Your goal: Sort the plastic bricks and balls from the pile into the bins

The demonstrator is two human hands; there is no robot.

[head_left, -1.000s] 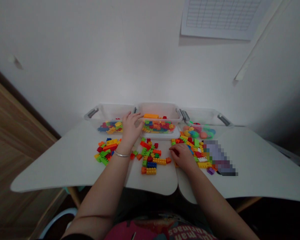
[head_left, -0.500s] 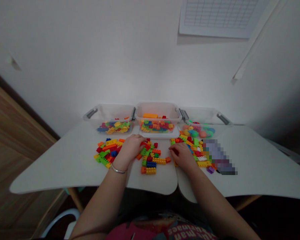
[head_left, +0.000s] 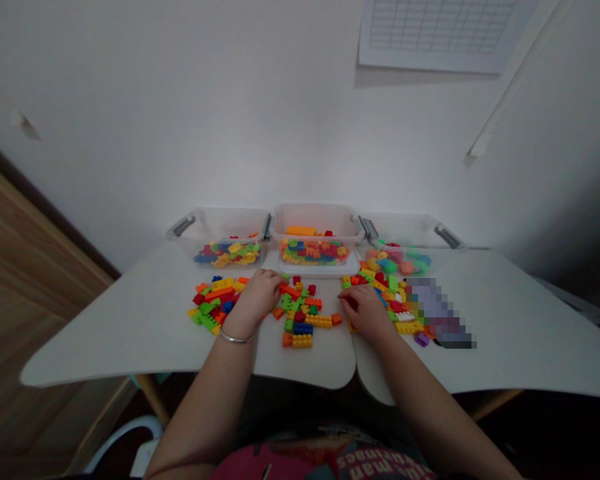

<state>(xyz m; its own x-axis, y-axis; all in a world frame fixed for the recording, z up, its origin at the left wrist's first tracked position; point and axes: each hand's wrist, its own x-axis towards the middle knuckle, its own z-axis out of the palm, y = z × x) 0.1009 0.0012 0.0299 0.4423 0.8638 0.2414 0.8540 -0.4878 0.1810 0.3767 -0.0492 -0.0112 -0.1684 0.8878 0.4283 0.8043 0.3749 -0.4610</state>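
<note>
Loose plastic building bricks in bright colours lie on the white table (head_left: 105,340) in three heaps. My left hand (head_left: 257,300), with a thin silver bracelet (head_left: 236,338) on its wrist, rests between the left heap (head_left: 213,313) and the middle heap (head_left: 303,317), its fingertips at orange and red bricks. My right hand (head_left: 365,310) lies curled at the edge of the right heap (head_left: 397,293), over red and yellow bricks. Its fingers hide whatever is under them, and neither hand clearly holds a brick.
Three clear plastic bins with grey handles stand along the back: left (head_left: 220,227), middle (head_left: 315,223), right (head_left: 405,230). All hold toy pieces. A pixelated patch (head_left: 437,313) covers something on the table's right. A wooden panel (head_left: 25,267) stands at the left.
My left hand has come back and down from the middle bin's front to the bricks between the left and middle heaps. My right hand has barely moved.
</note>
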